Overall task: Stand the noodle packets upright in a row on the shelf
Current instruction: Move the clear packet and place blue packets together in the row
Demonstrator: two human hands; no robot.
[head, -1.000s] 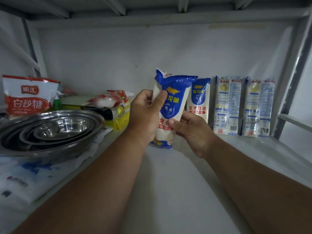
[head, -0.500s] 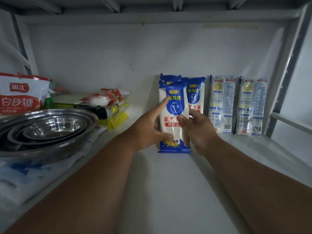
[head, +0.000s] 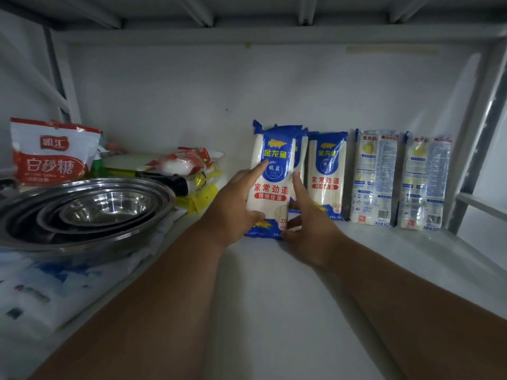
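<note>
At the centre of the frame, on the white shelf (head: 274,297), a blue-and-white noodle packet (head: 271,179) stands upright with its printed front facing the camera and its bottom edge on the shelf surface. The left hand (head: 236,207) lies against the packet's left side, forefinger stretched up along the front and thumb touching the lower part of the wrapper. The right hand (head: 307,226) is at the packet's right edge, forefinger extended upward beside it, thumb at the bottom right corner; the other fingers are hidden behind the hand, so how they lie cannot be told. Both hands steady the packet with mostly straight fingers rather than wrapping round it.

Just behind it, another blue packet (head: 300,152) peeks out, mostly hidden. To the right, a third blue-fronted packet (head: 327,174) stands against the back wall, then two more packets, the fourth (head: 374,176) and the fifth (head: 424,182), turned so their pale backs with small print and barcodes show. These stand side by side in a row.

In the left of the frame sit nested steel bowls (head: 90,212), a red-and-white sugar bag (head: 49,154) behind them, and a pile of red, white and yellow bags (head: 186,174) lying flat. A grey metal upright (head: 477,138) frames the right side.
</note>
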